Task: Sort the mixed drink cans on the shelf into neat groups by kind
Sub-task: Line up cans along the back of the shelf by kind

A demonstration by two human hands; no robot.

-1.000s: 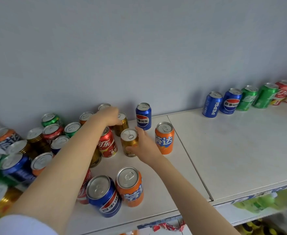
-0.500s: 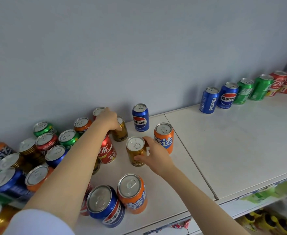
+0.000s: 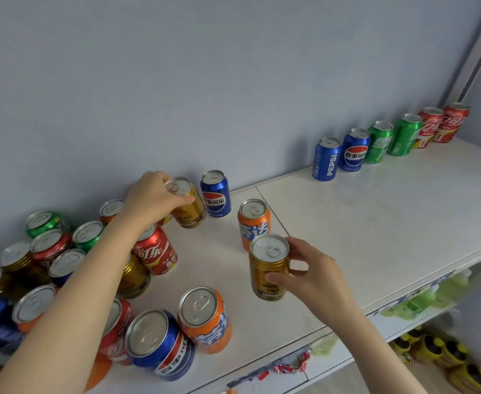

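The shelf [image 3: 375, 223] ran along the wall with a mixed pile [image 3: 63, 265] jammed at its left end. The arm covered part of it and the frame cut some off, so these counts are minimums. I got two green cans [image 3: 45, 223], three red cans [image 3: 155, 251], three gold cans [image 3: 16, 257], three blue cans [image 3: 156, 342] and three orange cans [image 3: 205, 319], all crowded together and mostly touching.

The left hand [image 3: 154, 200] reached over the pile with its fingers curled round the top of a tilted gold can [image 3: 189, 211] close to the wall. A lone blue Pepsi can [image 3: 216, 194] stood just to the right of that, nearly touching it. A bit further right was a single orange can [image 3: 254, 220], upright and on its own.

The right hand [image 3: 310, 277] was wrapped round an upright gold can [image 3: 269, 268] just in front of that orange one, thumb on the near side and fingers round the far side. I couldn't tell if it was resting on the shelf or lifted.

Well apart at the right end, a tidy row stood against the wall: two blue Pepsi [image 3: 327, 159], two green Sprite [image 3: 380, 142] and two red Coke [image 3: 429, 127].
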